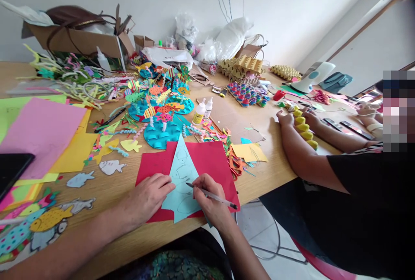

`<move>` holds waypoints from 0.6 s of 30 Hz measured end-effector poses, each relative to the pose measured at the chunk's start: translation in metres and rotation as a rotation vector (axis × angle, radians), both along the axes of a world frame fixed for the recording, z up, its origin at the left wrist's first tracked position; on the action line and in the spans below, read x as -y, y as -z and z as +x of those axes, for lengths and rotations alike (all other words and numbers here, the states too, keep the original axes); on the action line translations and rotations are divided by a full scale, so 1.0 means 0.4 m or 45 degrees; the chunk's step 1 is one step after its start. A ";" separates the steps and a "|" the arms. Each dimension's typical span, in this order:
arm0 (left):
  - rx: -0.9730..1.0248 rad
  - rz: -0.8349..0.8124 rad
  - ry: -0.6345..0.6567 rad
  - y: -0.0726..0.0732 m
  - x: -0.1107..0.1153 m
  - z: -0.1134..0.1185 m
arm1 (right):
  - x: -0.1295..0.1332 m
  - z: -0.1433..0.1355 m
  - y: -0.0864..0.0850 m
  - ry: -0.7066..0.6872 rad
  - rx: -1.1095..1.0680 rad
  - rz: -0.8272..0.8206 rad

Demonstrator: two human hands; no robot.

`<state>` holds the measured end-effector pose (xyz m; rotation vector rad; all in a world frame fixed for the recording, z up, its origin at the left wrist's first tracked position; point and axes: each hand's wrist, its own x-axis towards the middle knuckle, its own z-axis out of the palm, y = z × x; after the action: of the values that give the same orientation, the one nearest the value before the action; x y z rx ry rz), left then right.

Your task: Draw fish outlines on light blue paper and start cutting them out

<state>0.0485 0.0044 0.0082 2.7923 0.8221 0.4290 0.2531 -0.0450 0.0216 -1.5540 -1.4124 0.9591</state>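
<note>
A pointed piece of light blue paper (183, 172) with fish outlines drawn on it lies over a sheet of red paper (218, 163) near the table's front edge. My right hand (210, 197) is closed round a clear pen (220, 200) with a black end, its tip over the blue paper. Flat on the red sheet, my left hand (151, 197) holds nothing, and its fingertips touch the left edge of the blue paper. White and grey cut-out fish (112, 167) rest on the wood to the left.
Behind the red sheet are blue discs with paper fish (158, 135), two glue bottles (199, 113) and paper scraps. Orange scissors (235, 163) lie at its right. Pink paper (45, 133) is stacked left. At right, another person's hands (287, 120) hold a yellow egg-carton strip (303, 127).
</note>
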 end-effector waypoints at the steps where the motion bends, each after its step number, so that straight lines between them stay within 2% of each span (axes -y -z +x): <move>1: -0.008 0.003 0.013 -0.006 0.005 -0.002 | 0.001 -0.002 0.006 -0.002 -0.003 0.012; 5: 0.001 0.041 0.021 -0.014 0.037 0.001 | 0.003 -0.009 0.025 -0.025 0.023 0.095; 12: -0.040 0.063 -0.121 0.015 0.078 0.025 | 0.002 -0.010 0.047 -0.035 0.116 0.187; 18: -0.016 0.047 -0.208 0.024 0.091 0.029 | -0.001 -0.012 0.046 -0.053 0.212 0.204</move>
<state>0.0599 -0.0322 -0.0016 2.7740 1.0605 0.4574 0.2481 -0.0445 0.0031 -1.5182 -1.6022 0.7343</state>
